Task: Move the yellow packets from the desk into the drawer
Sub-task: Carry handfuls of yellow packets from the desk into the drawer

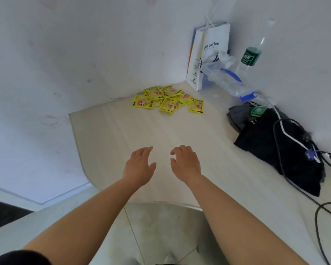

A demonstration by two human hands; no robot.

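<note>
Packets (168, 99) loose on desk (122, 131) near bag (210, 58)

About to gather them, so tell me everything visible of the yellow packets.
The yellow packets are small, flat, glossy sachets with a red-orange cartoon print, lying in a loose overlapping heap on the pale desk by the wall, left of the white paper bag. The left hand and right hand are short of them, touching none.
</note>
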